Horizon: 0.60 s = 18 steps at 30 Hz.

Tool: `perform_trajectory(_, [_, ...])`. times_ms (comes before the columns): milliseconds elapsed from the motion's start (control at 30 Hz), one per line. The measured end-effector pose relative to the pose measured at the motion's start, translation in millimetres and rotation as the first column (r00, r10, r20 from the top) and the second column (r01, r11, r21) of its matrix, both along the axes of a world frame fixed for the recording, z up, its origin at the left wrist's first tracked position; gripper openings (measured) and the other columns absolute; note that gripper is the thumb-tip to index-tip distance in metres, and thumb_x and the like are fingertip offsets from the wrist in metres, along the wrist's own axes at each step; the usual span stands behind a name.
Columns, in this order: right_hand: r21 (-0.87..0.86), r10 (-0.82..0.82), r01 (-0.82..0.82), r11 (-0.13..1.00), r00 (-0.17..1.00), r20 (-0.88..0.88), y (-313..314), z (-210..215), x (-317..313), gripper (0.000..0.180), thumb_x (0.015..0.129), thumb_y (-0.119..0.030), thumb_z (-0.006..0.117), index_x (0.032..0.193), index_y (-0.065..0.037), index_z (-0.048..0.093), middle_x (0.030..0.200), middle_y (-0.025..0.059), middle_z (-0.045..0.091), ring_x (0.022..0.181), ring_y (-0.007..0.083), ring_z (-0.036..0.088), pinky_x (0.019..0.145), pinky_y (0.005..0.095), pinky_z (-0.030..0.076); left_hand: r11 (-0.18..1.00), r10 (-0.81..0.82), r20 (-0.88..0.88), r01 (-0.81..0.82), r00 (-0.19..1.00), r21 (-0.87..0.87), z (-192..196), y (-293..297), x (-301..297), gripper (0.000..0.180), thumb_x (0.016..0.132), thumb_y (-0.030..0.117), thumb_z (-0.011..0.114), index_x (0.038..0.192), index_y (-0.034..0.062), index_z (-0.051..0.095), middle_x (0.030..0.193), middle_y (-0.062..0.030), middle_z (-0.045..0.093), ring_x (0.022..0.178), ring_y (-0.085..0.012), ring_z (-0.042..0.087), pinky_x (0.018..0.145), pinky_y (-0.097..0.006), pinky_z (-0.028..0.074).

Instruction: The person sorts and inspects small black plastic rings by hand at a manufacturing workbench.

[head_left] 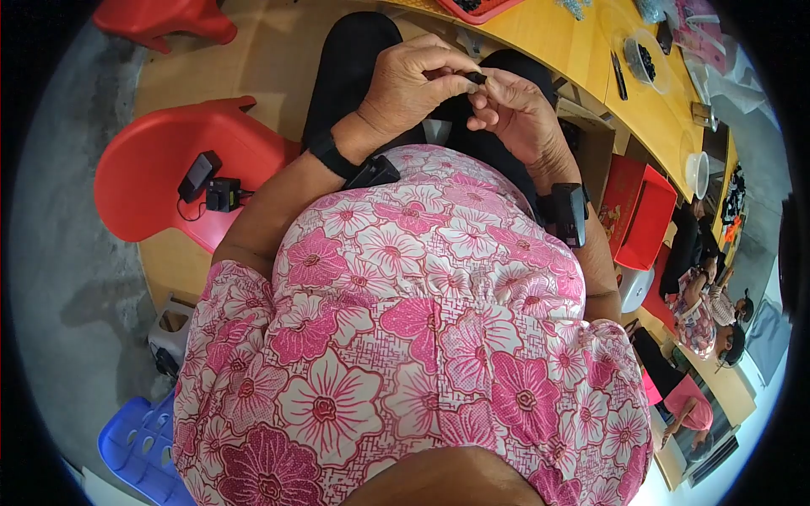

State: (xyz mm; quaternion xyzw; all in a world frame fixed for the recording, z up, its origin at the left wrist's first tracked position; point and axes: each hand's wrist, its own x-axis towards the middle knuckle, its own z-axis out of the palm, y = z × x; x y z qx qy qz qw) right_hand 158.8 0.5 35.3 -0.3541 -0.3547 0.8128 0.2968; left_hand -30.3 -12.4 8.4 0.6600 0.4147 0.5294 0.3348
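Observation:
A small black part [476,78], too small to name, is held in front of me above my lap. My left hand [405,88] pinches it between thumb and forefinger from the left side. From the right, my right hand [525,118] grips its other end with thumb and fingertips, the remaining fingers curled. The two hands meet at this part, beside the near edge of the yellow wooden table [574,42]. On the table, a clear plastic bowl [661,78] has black pieces in it. A slim black tool [619,76] lies beside the bowl.
A red tray [498,10] sits at the table's edge. To my left is a red chair [139,169] with a small black device [224,195] on it. An open red box [645,223] stands below the table. Other people [696,413] are at the far right.

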Motion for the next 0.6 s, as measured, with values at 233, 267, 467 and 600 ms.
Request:
perform_trajectory(233, [0.009,-0.001,0.001,1.0,1.0,-0.001,-1,0,0,0.027,0.091,-0.021,0.057,0.103,0.003,0.059,0.075,0.0044,0.056,0.056,0.0096,0.05,0.067,0.0321,0.056,1.0,-0.002,-0.013,0.002,1.0,0.021,0,0,-2,0.018,0.071,0.006,0.075,0.088,0.0085,0.071,0.074,-0.0016,0.06,0.064,-0.0098,0.058,0.057,-0.022,0.047])
perform_trajectory(267, [0.009,-0.002,0.002,1.0,1.0,-0.001,-1,0,0,0.027,0.091,-0.021,0.057,0.103,0.003,0.059,0.075,0.0044,0.056,0.056,0.0096,0.05,0.067,0.0321,0.056,1.0,-0.003,-0.013,0.003,1.0,0.021,0,0,-1,0.018,0.071,0.006,0.075,0.088,0.0085,0.071,0.074,-0.0016,0.06,0.064,-0.0098,0.058,0.057,-0.022,0.047])
perform_trajectory(467, [-0.002,-0.04,0.04,0.999,0.999,-0.014,0,0,-2,0.025,0.091,-0.02,0.058,0.102,0.003,0.06,0.075,0.0045,0.057,0.056,0.0093,0.05,0.065,0.0314,0.056,1.0,0.004,0.004,-0.004,1.0,0.016,-1,-1,0,0.018,0.07,0.006,0.075,0.088,0.0083,0.071,0.074,-0.0015,0.06,0.064,-0.0093,0.058,0.056,-0.021,0.047])
perform_trajectory(600, [0.126,-0.032,0.017,0.992,0.993,0.113,-3,4,-10,0.024,0.09,-0.016,0.059,0.104,0.003,0.061,0.074,0.0037,0.057,0.057,0.0083,0.05,0.063,0.0294,0.056,1.0,0.016,0.053,-0.016,0.998,0.003,-1,-1,-1,0.02,0.071,0.004,0.074,0.09,0.0072,0.07,0.071,-0.0006,0.056,0.062,-0.0083,0.053,0.056,-0.021,0.044])
